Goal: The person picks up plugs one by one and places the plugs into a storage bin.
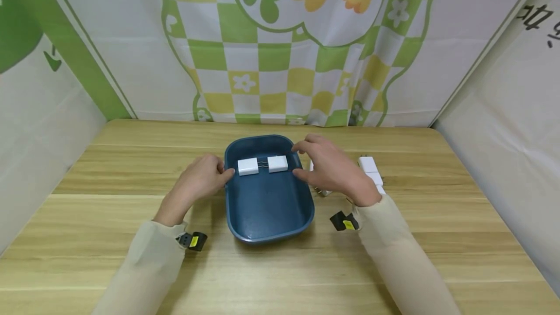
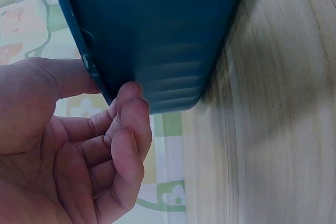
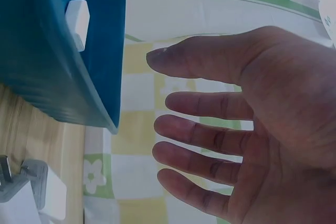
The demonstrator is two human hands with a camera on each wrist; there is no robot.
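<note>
A dark blue plastic bin (image 1: 268, 213) stands on the table, with two white plug chargers (image 1: 248, 166) lying inside near its far end, prongs facing each other. On the bin's left rim my left hand (image 1: 198, 179) holds on, thumb over the edge and curled fingers against the outer wall. My right hand (image 1: 334, 169) hovers by the right rim. In the right wrist view its fingers are spread and hold nothing, with a gap between them and the bin. More white chargers (image 1: 368, 165) lie to the right of the bin, some partly hidden under the right hand and wrist.
The bin and chargers share a wood-grain table (image 1: 271, 281). A green, white and yellow checked curtain (image 1: 271, 62) hangs along the back edge. Pale cloth walls (image 1: 503, 91) close in both sides. Each wrist carries a small black camera (image 1: 199, 241).
</note>
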